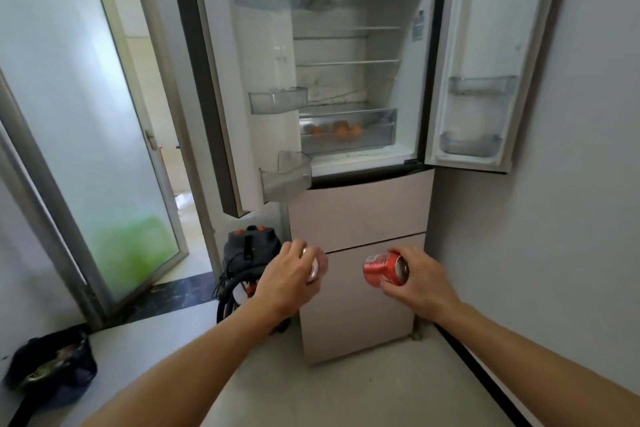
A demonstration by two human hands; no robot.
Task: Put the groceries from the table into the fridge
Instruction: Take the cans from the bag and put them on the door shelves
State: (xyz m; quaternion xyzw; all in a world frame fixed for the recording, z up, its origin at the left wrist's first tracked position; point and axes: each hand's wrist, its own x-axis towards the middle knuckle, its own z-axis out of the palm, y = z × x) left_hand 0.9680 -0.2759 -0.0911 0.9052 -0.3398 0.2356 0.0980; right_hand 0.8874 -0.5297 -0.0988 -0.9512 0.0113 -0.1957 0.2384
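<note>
The fridge (360,208) stands ahead with both upper doors swung wide. Its wire shelves are bare, and a clear drawer (348,132) at the bottom of the upper compartment holds a few oranges (341,130). My right hand (420,282) grips a red soda can (382,269) lying sideways, held in front of the lower pink drawers. My left hand (289,279) is closed around a second can (317,267), pinkish with a silver end, mostly hidden by my fingers. Both hands hover at about the same height below the open compartment.
The left fridge door (242,80) carries clear bins (278,99) and juts toward me. A grey vacuum with hoses (247,253) sits on the floor left of the fridge. A frosted glass door (86,135) stands open at left. A dark bag (52,367) lies at bottom left.
</note>
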